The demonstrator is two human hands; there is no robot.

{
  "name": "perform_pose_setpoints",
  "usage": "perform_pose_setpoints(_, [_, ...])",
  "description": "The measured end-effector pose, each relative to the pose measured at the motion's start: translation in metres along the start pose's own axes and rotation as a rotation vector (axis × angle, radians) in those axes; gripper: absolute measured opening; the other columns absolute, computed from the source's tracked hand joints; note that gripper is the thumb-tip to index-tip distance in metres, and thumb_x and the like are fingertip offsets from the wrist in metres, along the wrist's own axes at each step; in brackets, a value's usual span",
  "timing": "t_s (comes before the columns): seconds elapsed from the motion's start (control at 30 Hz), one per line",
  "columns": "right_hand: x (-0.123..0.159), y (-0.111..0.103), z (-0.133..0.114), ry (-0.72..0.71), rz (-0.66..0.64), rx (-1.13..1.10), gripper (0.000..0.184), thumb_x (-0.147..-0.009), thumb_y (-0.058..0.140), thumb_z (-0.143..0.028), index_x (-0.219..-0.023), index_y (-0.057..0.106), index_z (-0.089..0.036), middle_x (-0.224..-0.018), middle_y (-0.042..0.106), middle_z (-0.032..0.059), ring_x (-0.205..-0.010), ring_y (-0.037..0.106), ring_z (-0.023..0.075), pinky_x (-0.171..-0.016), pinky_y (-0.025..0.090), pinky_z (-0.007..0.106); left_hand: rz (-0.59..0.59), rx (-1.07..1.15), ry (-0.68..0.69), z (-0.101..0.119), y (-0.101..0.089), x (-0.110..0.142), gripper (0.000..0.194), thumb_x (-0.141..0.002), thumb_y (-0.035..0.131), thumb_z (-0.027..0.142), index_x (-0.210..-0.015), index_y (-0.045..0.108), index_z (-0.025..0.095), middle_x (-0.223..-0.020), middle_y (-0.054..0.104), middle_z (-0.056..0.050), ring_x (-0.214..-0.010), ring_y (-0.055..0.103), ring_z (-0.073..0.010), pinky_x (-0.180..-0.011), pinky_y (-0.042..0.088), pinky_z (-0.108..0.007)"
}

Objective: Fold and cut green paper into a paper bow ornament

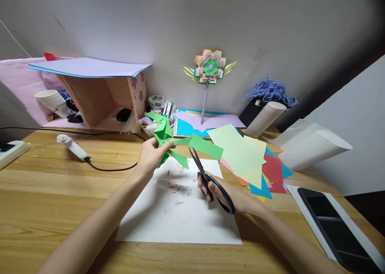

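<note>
My left hand point(151, 155) is closed on a piece of green paper point(180, 143), folded at the top, with strips hanging from it and a flat strip reaching right. My right hand point(231, 197) grips black scissors point(207, 177) by the handles. Their blades point up and away, with the tips just under the green strip. Both hands hover above a white sheet point(180, 210) speckled with small coloured marks, which lies on the wooden table point(60, 193).
A fan of coloured paper sheets point(249, 157) lies right of the scissors. A paper flower on a stick point(209, 69) stands at the wall. A glue gun with cable point(72, 145), a cardboard box point(99, 97), paper cups point(49, 99), a white roll point(266, 119) and a black tablet point(337, 226) surround the workspace.
</note>
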State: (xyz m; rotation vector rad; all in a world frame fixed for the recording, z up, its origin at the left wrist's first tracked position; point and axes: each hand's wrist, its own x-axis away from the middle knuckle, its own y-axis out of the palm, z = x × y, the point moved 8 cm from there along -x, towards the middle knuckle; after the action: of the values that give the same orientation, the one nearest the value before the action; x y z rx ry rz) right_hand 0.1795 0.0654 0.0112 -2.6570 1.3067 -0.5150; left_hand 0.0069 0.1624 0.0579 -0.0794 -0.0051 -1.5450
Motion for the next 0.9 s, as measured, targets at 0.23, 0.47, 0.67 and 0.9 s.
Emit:
perform_pose_setpoints(0.23, [-0.002,0.006,-0.002,-0.001,-0.009,0.047,0.052,-0.083,0.023,-0.067,-0.093,0.041,-0.019,-0.079,0.046,0.0021,-0.067,0.048,0.0135,-0.064,0.042,0.029,-0.097,-0.032,-0.042,-0.007,0.014,0.008,0.025,-0.063,0.07,0.037,-0.07,0.065,0.013,-0.071,0.07,-0.005,-0.06,0.06,-0.0136,-0.053,0.041,-0.023])
perform_pose_setpoints(0.47, [-0.012,0.003,-0.012,-0.102,0.074,0.082,0.06,-0.081,0.013,-0.071,-0.081,0.042,-0.018,-0.073,0.047,0.0031,-0.065,0.046,0.0144,-0.063,0.042,0.029,-0.19,-0.041,-0.041,-0.012,0.028,0.015,0.028,-0.065,0.068,0.039,-0.077,0.066,0.013,-0.078,0.071,-0.007,-0.072,0.063,-0.0171,-0.063,0.044,-0.025])
perform_pose_setpoints(0.67, [-0.012,0.007,-0.008,-0.124,0.087,-0.004,0.056,-0.082,0.016,-0.07,-0.08,0.039,-0.019,-0.072,0.044,0.0011,-0.062,0.045,0.013,-0.059,0.041,0.027,-0.195,-0.056,-0.057,-0.014,0.028,0.015,0.028,-0.065,0.069,0.037,-0.079,0.066,0.013,-0.079,0.07,-0.008,-0.073,0.063,-0.0176,-0.062,0.044,-0.025])
perform_pose_setpoints(0.9, [-0.012,0.008,-0.002,-0.113,0.099,0.01,0.06,-0.077,0.015,-0.074,-0.08,0.039,-0.019,-0.068,0.042,-0.0004,-0.058,0.041,0.0118,-0.056,0.04,0.027,-0.152,-0.066,-0.033,-0.013,0.026,0.015,0.029,-0.064,0.068,0.039,-0.073,0.065,0.012,-0.076,0.07,-0.009,-0.066,0.061,-0.0168,-0.057,0.042,-0.025])
